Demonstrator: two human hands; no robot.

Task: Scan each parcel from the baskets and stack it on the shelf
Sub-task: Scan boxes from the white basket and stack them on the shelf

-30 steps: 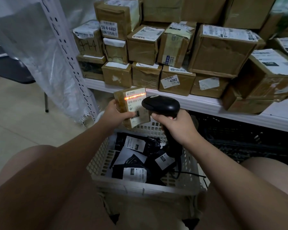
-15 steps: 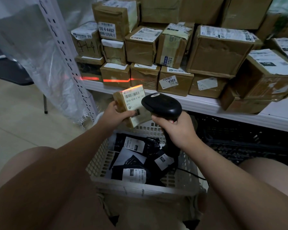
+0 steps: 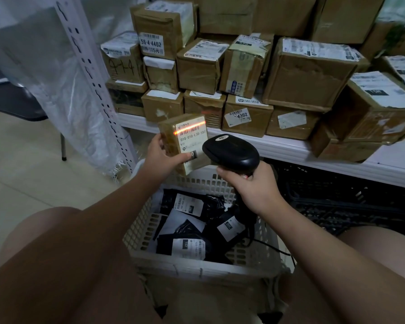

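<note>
The left hand [image 3: 160, 157] grips a small brown parcel [image 3: 185, 146], thumb across its front face and fingers behind. It holds the parcel just in front of the edge of the shelf [image 3: 290, 149], above the far rim of the white basket [image 3: 197, 268]. The right hand [image 3: 253, 187] is curled round the handle of a black scanner [image 3: 232, 152], whose head sits just beside the parcel's right edge. A red scan line [image 3: 189, 127] falls across the barcode at the top of the parcel's white label, which reads 010-010-L30. Several black bags [image 3: 211, 204] with white labels lie in the basket. On the shelf, brown cartons [image 3: 309, 73] are stacked in at least 2 layers, and 1 bears the number 56-4-4402. A black crate [image 3: 337, 204] sits beneath the shelf.
</note>
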